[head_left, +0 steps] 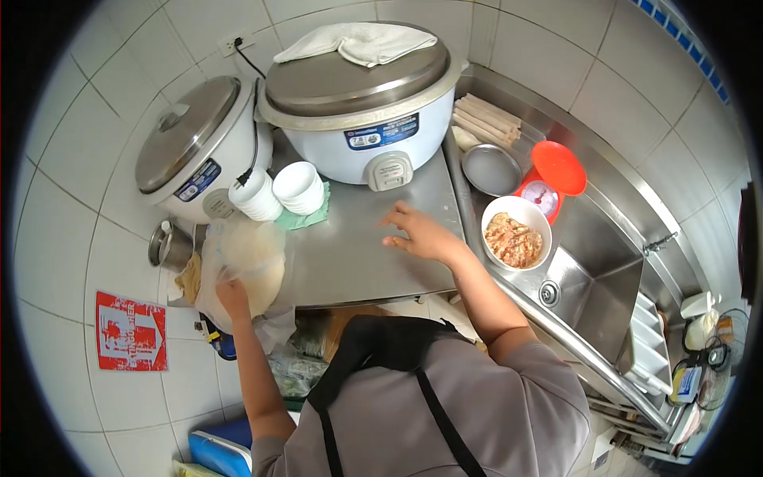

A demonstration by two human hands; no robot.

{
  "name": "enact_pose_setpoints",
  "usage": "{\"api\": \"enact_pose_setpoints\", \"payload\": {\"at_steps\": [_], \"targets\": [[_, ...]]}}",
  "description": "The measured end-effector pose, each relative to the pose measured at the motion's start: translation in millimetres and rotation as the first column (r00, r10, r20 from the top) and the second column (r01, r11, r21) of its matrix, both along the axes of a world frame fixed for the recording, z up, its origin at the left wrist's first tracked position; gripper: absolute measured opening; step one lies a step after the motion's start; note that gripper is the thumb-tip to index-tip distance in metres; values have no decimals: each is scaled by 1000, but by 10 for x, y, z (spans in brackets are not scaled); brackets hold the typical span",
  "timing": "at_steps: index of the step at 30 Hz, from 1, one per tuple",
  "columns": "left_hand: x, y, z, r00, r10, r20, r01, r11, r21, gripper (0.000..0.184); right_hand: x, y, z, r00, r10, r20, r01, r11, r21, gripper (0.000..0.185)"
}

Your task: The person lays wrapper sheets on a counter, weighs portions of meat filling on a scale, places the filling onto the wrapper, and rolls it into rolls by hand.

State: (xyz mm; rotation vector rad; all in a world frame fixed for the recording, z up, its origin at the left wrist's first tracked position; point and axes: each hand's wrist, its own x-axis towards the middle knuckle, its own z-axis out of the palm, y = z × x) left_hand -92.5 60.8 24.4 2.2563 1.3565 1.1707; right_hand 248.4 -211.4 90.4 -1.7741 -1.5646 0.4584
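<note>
My left hand [232, 300] is closed on the near edge of a clear plastic bag [211, 274], its fingers partly hidden by the film. Inside the bag lie pale round sheets [262, 274], which look like a stack of wrappers. Over the steel table [358, 254], my right hand [425, 232] hovers with fingers apart and holds nothing. Off to its right, a white bowl [542, 216] contains a chunky orange-brown minced mixture [513, 241].
Two large rice cookers [334, 143] [179, 163] line the back, one topped by a white cloth [362, 44]. Stacked white bowls [299, 189] stand on a green cloth [314, 216]. Rightward are a round metal pan [491, 170], a red scale [560, 167], pale rolls [485, 121] and a sink [592, 290].
</note>
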Motion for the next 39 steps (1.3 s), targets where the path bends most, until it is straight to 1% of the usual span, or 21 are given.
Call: {"api": "enact_pose_setpoints", "payload": {"at_steps": [2, 5, 8, 10, 12, 14, 15, 16, 17, 20, 21, 23, 26, 27, 28, 30, 31, 34, 35, 37, 39], "targets": [[-78, -27, -18, 967, -164, -195, 149, 985, -90, 22, 11, -7, -7, 1000, -1, 11, 1, 1000, 10, 36], [-258, -17, 214, 907, -316, -278, 275, 945, -179, 19, 2, 3, 14, 1000, 7, -23, -8, 999, -36, 35], [-364, 126, 463, 917, -390, 80, 392, 846, -361, 16, -48, 43, 61, 995, 53, -85, -55, 998, -23, 35], [-234, 38, 946, 945, -326, -33, 305, 913, -272, 14, -108, 130, 75, 988, 92, -123, -94, 996, -8, 35], [-43, -18, 1264, 922, -388, 10, 388, 919, -77, 14, -166, 258, 80, 970, 149, -191, -147, 989, 26, 34], [140, -13, 1458, 887, -457, 72, 461, 885, -68, 13, -258, 425, 69, 930, 226, -289, -212, 974, 80, 31], [273, -181, 1646, 883, -440, 163, 465, 868, -177, 13, -317, 514, 47, 892, 260, -370, -240, 966, 99, 35], [396, -296, 1808, 872, -415, 258, 478, 834, -276, 14, -358, 594, 12, 849, 285, -444, -262, 958, 115, 38], [453, -199, 1801, 791, -482, 377, 600, 732, -323, 14, -381, 654, -14, 804, 300, -513, -273, 953, 129, 42], [701, -206, 1861, 432, -549, 715, 894, 367, -258, 15, -463, 792, -34, 841, 258, -475, -148, 955, 257, 66], [820, -275, 1883, 287, -524, 802, 954, 235, -187, 15, -426, 853, -121, 791, 219, -571, -117, 971, 211, 69], [1024, -418, 1855, 211, -476, 854, 969, 217, -118, 17, -330, 969, -375, 663, 119, -739, -66, 993, 101, 75], [1237, -370, 1568, 132, -356, 925, 983, 168, -75, 21, -347, 882, -520, 196, 292, -936, -86, 956, 280, 78], [1295, -335, 1355, 122, -298, 947, 983, 167, -75, 22, -390, 805, -448, 25, 331, -943, -22, 944, 330, 67], [1352, -358, 1261, 110, -242, 964, 984, 166, -71, 24, -355, 785, -453, 46, 310, -950, -25, 951, 310, 62], [1422, -513, 1114, 230, -165, 959, 956, 221, -191, 22, -227, 732, -460, 89, 273, -958, -26, 962, 271, 53], [1433, -580, 1060, 287, -127, 950, 938, 238, -251, 22, -202, 672, -354, 128, 231, -965, 41, 971, 237, 41], [1400, -497, 688, 543, -209, 813, 806, 399, -436, 21, 55, 510, -325, 113, 128, -985, 86, 987, 138, 37], [1407, -527, 628, 549, -261, 794, 803, 429, -414, 21, 120, 447, -276, 187, 122, -975, 89, 986, 141, 34], [1428, -711, 693, 563, -357, 745, 794, 485, -368, 20, 199, 314, -120, 220, 146, -964, 81, 983, 167, 32], [1482, -904, 896, 610, -323, 723, 750, 529, -397, 21, 236, 201, -39, 259, 138, -956, 141, 974, 179, 30]]}}
